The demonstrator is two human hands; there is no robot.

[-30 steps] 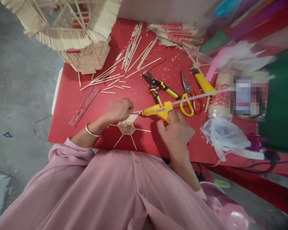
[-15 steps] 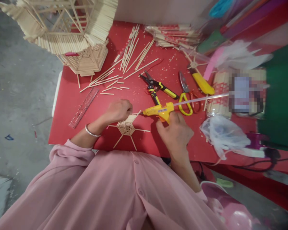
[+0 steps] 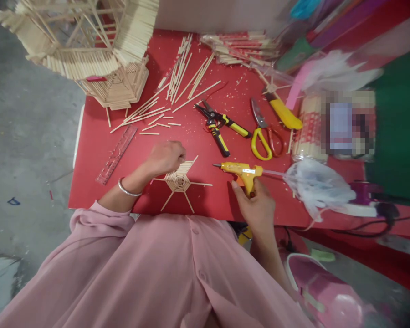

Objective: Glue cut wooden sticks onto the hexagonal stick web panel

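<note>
A small web-shaped piece of thin wooden sticks (image 3: pixel 179 181) lies on the red table (image 3: pixel 95 182) close to my body. My left hand (image 3: pixel 164 157), with a silver bangle on the wrist, is closed in a pinch on the piece's upper left edge. My right hand (image 3: pixel 256 207) grips the handle of a yellow glue gun (image 3: pixel 241 171), whose nozzle points left and ends a short way right of the stick piece. A clear glue stick juts out of the gun's back.
Loose wooden sticks (image 3: pixel 177 77), a red ruler (image 3: pixel 116 154), yellow-handled pliers (image 3: pixel 218 125), yellow scissors (image 3: pixel 261 134) and a yellow knife (image 3: pixel 285 114) lie further back. A big stick-built house (image 3: pixel 89 50) stands at the far left. A plastic bag (image 3: pixel 316 184) lies right of the gun.
My right hand has drawn the glue gun away from the stick piece, to the right and towards me. My left hand has stayed pinched on the piece.
</note>
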